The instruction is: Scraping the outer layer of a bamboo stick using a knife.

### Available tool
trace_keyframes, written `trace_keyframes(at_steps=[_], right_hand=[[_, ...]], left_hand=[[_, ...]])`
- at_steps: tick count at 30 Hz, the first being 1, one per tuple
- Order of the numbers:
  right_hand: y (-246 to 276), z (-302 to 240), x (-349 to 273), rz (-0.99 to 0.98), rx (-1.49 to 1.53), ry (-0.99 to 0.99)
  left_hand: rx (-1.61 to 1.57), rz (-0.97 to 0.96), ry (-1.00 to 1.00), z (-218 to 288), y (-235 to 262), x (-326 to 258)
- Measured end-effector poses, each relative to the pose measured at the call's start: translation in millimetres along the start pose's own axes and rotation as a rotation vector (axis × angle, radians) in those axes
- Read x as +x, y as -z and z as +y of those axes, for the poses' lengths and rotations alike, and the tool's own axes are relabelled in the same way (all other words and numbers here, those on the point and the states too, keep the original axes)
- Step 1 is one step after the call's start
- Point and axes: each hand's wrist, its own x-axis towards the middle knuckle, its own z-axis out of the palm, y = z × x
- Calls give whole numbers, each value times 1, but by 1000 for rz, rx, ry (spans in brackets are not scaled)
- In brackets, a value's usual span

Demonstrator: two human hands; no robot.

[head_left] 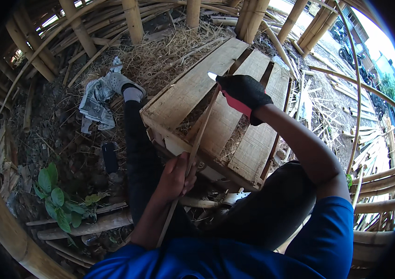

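My bare left hand point(175, 179) is closed around a long, thin bamboo strip point(203, 128). The strip slants from near my body up across the wooden crate point(211, 139) to my right hand. On my right hand point(244, 95) is a black and red glove, its fingers closed above the slats. A bright, pointed tip point(212, 76) like a knife blade's juts out past the glove; any handle is hidden in the grip. The strip's upper end meets the underside of the glove, where the exact contact is hidden.
My legs straddle the crate, one grey clog point(119, 83) beside crumpled newspaper point(96, 104). A dark, oblong object point(110, 157) lies on the ground left of my leg. A leafy plant point(57, 197) grows lower left. Bamboo posts point(133, 21) and straw point(160, 56) surround the far side.
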Motion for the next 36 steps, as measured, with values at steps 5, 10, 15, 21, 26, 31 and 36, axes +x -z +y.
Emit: trace_keyframes(at_steps=[5, 10, 15, 21, 26, 31, 36], right_hand=[[-36, -25, -34, 22, 1, 264], [-19, -10, -14, 70, 35, 119], [-26, -34, -35, -66, 75, 193], [-33, -45, -49, -82, 151, 127], [-7, -20, -11, 69, -15, 88], [-25, -42, -48, -8, 50, 230], [-2, -22, -14, 103, -119, 127]], left_hand=[[-52, -13, 17, 0, 7, 1], [-81, -42, 37, -1, 5, 1], [-97, -4, 50, -1, 9, 0], [-167, -47, 73, 1, 7, -1], [-249, -86, 98, 3, 6, -2], [-239, -122, 87, 6, 6, 0], [-272, -121, 95, 5, 4, 2]])
